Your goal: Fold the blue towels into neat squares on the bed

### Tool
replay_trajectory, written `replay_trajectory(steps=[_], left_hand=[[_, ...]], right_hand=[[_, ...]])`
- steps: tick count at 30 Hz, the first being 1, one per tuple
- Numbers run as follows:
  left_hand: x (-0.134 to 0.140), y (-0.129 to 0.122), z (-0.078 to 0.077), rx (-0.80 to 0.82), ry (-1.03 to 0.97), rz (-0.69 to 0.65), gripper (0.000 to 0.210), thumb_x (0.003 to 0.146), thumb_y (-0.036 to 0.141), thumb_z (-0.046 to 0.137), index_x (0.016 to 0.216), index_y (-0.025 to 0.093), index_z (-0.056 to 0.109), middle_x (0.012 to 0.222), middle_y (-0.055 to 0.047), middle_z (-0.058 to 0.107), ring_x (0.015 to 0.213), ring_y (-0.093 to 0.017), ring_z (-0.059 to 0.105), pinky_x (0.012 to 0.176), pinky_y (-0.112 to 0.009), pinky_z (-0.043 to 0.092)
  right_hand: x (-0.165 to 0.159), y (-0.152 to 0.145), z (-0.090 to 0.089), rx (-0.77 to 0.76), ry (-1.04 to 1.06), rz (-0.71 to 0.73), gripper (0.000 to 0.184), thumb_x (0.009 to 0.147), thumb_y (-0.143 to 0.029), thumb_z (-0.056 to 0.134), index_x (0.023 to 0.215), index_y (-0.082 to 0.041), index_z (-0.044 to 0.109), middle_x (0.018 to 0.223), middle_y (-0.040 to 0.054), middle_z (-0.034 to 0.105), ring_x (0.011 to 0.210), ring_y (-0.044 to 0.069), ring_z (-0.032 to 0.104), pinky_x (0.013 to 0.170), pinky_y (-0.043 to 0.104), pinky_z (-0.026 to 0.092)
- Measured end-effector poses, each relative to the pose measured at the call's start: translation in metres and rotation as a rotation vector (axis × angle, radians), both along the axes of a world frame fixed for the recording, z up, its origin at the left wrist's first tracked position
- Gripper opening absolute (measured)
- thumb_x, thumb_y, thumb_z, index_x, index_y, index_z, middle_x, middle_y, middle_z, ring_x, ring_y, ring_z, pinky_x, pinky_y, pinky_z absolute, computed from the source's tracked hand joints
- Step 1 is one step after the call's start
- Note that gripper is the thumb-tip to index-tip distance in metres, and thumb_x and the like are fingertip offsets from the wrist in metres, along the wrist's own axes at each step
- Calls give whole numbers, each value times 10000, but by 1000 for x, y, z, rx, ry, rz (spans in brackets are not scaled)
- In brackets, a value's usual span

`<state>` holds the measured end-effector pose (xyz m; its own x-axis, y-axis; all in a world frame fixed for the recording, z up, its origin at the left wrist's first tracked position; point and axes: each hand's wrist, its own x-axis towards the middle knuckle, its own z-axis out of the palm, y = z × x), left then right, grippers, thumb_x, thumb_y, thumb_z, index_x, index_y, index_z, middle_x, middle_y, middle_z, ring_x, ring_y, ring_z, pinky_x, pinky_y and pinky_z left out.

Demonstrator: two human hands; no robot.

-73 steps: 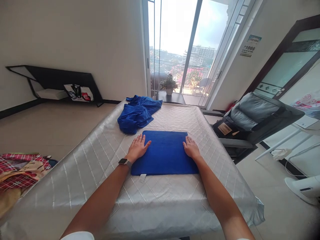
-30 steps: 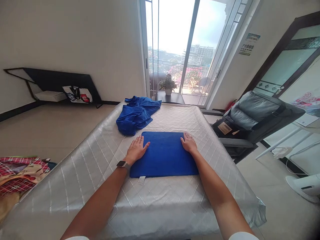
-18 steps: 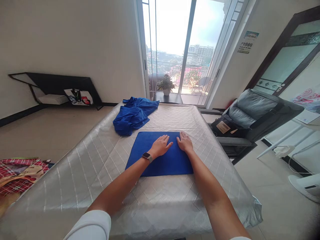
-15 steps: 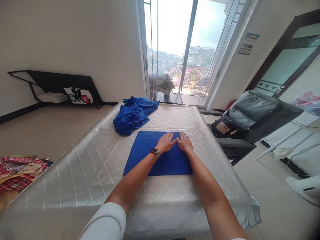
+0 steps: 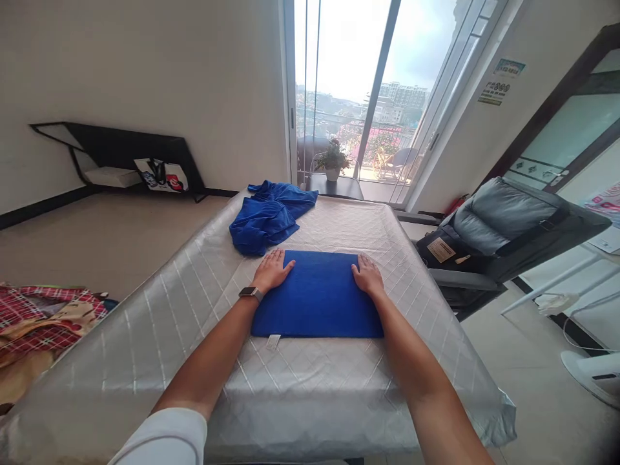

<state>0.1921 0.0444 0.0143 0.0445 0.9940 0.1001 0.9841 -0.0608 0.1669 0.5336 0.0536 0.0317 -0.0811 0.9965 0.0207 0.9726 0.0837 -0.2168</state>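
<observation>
A blue towel [image 5: 320,297], folded into a flat rectangle, lies on the silver table cover [image 5: 213,352]. A small white tag sticks out from its near edge, left of the middle. My left hand [image 5: 272,271] rests flat on the towel's far left corner, fingers stretched forward, a watch on its wrist. Over the far right corner lies my right hand [image 5: 368,276], also flat with fingers extended. Neither hand grips anything. Beyond the left hand, a crumpled blue cloth [image 5: 271,216] sits near the table's far left edge.
A grey armchair [image 5: 498,226] with a dark bag on it stands right of the table. At the far end is a chair with a potted plant [image 5: 333,161] before the sliding glass door. Red plaid fabric [image 5: 48,323] lies at the lower left.
My left hand has moved left across the towel, from near the right hand to the far left corner. My right hand stays at the right side. The white tag now shows.
</observation>
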Motion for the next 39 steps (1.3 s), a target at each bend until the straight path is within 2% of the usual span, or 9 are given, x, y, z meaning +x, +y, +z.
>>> replay_trajectory(steps=[7,12,17,20,27,31,35,37,39], left_hand=[[10,-2,3,17,-22,22,770,1025,569,218,1569,36,333,1649,-192,296,1545,-265,257,1264,-424,184],[8,-3,5,19,-43,10,760,1025,557,233,1562,31,346,1642,-202,309,1538,-271,277,1258,-429,209],[9,-1,2,42,-40,12,744,1020,552,245,1561,55,364,1635,-193,325,1530,-285,296,1253,-455,229],[9,0,0,40,-23,18,762,1019,554,247,1560,29,352,1637,-199,320,1532,-288,290,1260,-438,211],[9,-3,0,59,-17,22,747,1026,558,218,1556,54,367,1629,-188,351,1519,-280,323,1253,-443,234],[8,-9,7,176,-36,34,697,1022,511,270,1553,74,379,1629,-170,367,1521,-295,314,1236,-450,285],[14,-19,21,302,-17,1,638,1026,446,284,1532,82,419,1637,-149,359,1521,-286,309,1240,-430,280],[28,-26,28,291,-15,-35,624,1034,455,278,1502,87,463,1608,-152,409,1499,-283,349,1233,-426,295],[53,-33,33,240,-36,-121,613,1044,480,268,1475,111,501,1568,-145,471,1469,-263,403,1217,-412,327]], right_hand=[[-4,1,5,-27,-55,-18,670,1057,-453,213,1626,-98,219,1696,88,205,1563,193,177,1258,355,110],[-6,-8,12,-44,-109,-45,638,1066,-422,221,1627,-117,221,1697,104,193,1567,223,163,1260,422,99],[-2,-34,5,-20,-117,4,644,1070,-435,208,1623,-105,232,1695,93,196,1570,227,156,1261,427,120],[0,-45,0,-32,-93,16,662,1068,-454,208,1623,-94,229,1694,86,198,1567,225,169,1264,412,129],[1,-43,0,-78,-48,20,652,1069,-456,204,1637,-138,193,1703,71,148,1576,209,126,1267,422,93],[2,-44,0,-81,-28,29,661,1068,-474,198,1640,-142,184,1704,68,140,1577,210,118,1268,421,85],[0,-46,1,-63,-4,21,668,1068,-480,207,1636,-128,201,1702,75,153,1575,223,129,1268,422,82],[-1,-47,1,-55,13,22,672,1068,-480,214,1634,-116,204,1701,82,159,1574,225,135,1269,421,79],[-2,-47,0,-50,30,22,669,1068,-483,217,1633,-126,211,1701,82,165,1573,220,139,1270,417,74]])
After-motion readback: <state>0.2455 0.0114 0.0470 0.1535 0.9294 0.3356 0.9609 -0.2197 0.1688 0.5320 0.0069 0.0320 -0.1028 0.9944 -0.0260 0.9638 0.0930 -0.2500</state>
